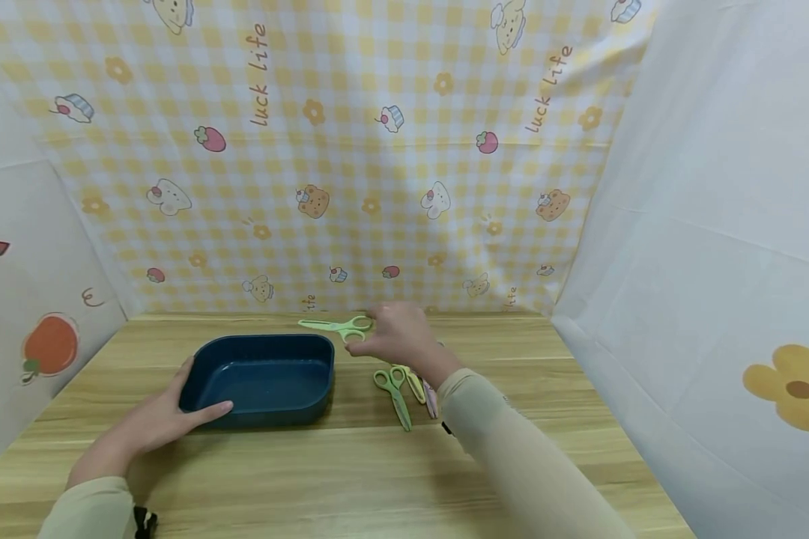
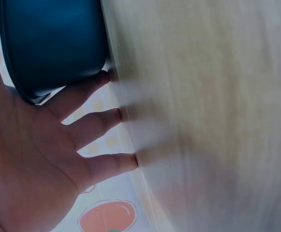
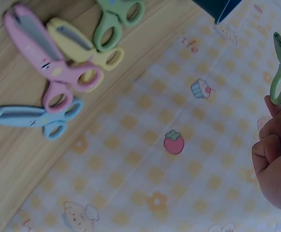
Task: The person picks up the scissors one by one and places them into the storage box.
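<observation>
My right hand (image 1: 404, 337) pinches light green scissors (image 1: 330, 326) by the handle loops, holding them above the back of the table. Their blades point left toward a dark blue plastic box (image 1: 263, 419). In the right wrist view these scissors show partly at the right edge, above the fingers. At the box's left end rests my left hand (image 1: 151, 423), its thumb along the front rim. The left wrist view shows its fingers spread and straight beside the box wall, tips at the tabletop.
On the wooden table (image 1: 276, 479), right of the box, lie green scissors (image 1: 399, 404), yellow scissors (image 1: 414, 385), pink scissors (image 1: 431, 401) and, in the right wrist view, blue scissors (image 3: 29, 116). A yellow checked cloth (image 1: 350, 165) hangs behind; white sheets hang at both sides.
</observation>
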`<state>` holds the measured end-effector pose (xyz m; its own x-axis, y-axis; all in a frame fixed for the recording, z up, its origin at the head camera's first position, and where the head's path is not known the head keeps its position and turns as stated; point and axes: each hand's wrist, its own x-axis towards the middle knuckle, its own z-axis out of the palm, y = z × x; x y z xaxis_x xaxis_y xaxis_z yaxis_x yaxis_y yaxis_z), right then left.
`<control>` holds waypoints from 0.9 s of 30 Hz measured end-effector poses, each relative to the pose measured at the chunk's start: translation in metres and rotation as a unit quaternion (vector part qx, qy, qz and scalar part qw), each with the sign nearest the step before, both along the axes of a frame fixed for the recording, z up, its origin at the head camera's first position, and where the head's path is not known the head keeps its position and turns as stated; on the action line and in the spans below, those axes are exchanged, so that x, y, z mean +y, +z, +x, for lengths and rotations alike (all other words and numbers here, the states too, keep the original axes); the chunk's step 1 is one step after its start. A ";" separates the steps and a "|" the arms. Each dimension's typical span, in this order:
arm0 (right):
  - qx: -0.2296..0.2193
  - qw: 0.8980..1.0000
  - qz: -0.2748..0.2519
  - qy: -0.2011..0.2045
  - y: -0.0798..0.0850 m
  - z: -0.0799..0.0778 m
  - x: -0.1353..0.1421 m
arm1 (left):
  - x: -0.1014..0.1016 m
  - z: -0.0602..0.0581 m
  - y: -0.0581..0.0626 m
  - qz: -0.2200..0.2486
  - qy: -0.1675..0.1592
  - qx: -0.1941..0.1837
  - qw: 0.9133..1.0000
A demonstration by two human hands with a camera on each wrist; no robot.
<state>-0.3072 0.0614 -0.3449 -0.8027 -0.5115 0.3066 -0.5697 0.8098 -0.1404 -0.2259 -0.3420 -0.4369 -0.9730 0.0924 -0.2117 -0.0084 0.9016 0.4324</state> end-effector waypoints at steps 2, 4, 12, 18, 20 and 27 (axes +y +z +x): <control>0.008 1.000 0.011 0.006 -0.001 -0.001 -0.010 | 0.000 0.000 -0.001 -0.001 -0.001 -0.001 1.000; 0.004 1.000 0.022 0.008 -0.002 -0.001 -0.021 | -0.001 -0.001 -0.002 0.000 -0.002 -0.005 1.000; -0.016 0.997 0.076 -0.001 0.000 0.000 -0.069 | -0.003 -0.004 -0.003 0.006 -0.002 -0.010 1.000; -0.023 0.996 0.088 0.004 -0.005 0.003 -0.099 | -0.003 -0.004 -0.001 0.007 -0.001 -0.009 1.000; -0.030 0.995 0.099 0.006 -0.007 0.005 -0.108 | -0.004 -0.004 0.000 0.007 -0.001 -0.012 1.000; -0.039 0.991 0.128 0.008 -0.008 0.013 -0.136 | -0.003 -0.005 -0.001 0.004 -0.001 -0.022 1.000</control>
<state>-0.2939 -0.0749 -0.3525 -0.8103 -0.5771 0.1020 -0.5779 0.8157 0.0249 -0.2309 -0.3449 -0.4376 -0.9624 0.0963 -0.2540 -0.0261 0.8980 0.4393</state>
